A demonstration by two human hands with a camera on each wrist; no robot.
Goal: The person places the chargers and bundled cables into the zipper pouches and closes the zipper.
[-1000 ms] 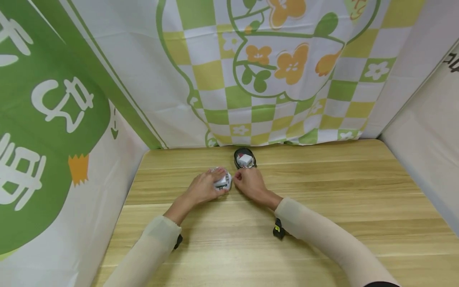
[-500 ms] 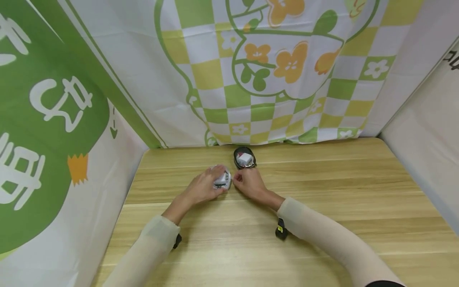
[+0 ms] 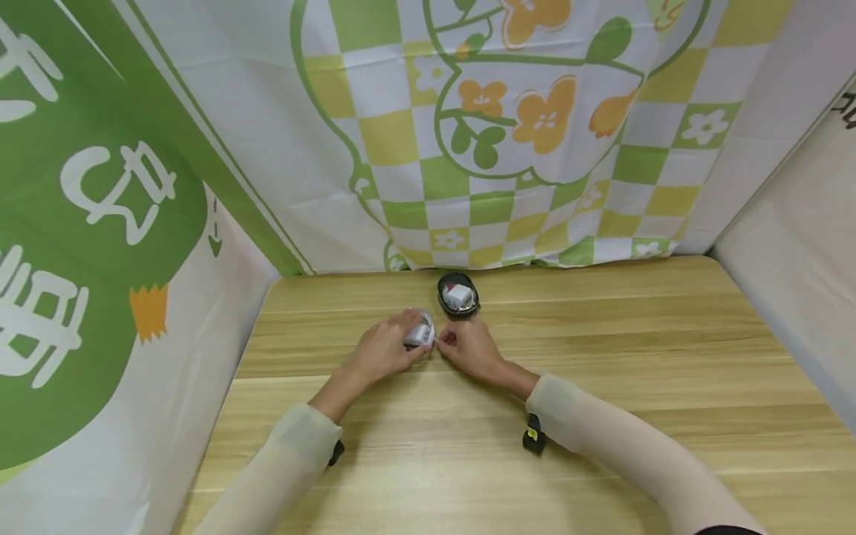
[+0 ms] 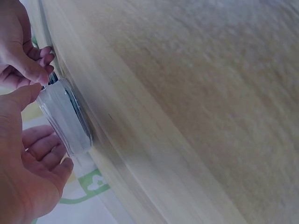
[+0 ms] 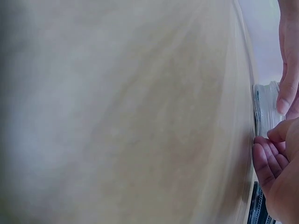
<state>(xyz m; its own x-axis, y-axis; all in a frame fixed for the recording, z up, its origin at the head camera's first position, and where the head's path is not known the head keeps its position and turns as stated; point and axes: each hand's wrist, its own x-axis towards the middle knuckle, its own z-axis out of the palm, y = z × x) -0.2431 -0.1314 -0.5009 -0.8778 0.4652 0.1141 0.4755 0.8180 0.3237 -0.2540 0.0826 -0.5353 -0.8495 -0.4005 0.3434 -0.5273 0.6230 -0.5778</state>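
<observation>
A small rounded clear case (image 3: 421, 332) with white items inside lies on the wooden table. My left hand (image 3: 388, 342) holds it from the left, thumb at the near edge and fingers over the far side. In the left wrist view the case (image 4: 67, 116) shows layered clear walls and a dark strip along its table side. My right hand (image 3: 468, 345) has its thumb and forefinger pinched together at the case's right edge; the bit between them is mostly hidden. Its other fingers (image 5: 267, 163) curl loosely near the table.
Just behind my right hand sits an open-looking black oval case (image 3: 458, 296) holding a white block and something red. Its zipper teeth (image 5: 257, 205) show in the right wrist view. A printed cloth (image 3: 535, 215) hangs along the table's (image 3: 602, 357) back edge.
Both hands and the clear case have shifted very slightly to the right. The left hand keeps its hold on the case, and the right fingers stay pinched at its edge.
</observation>
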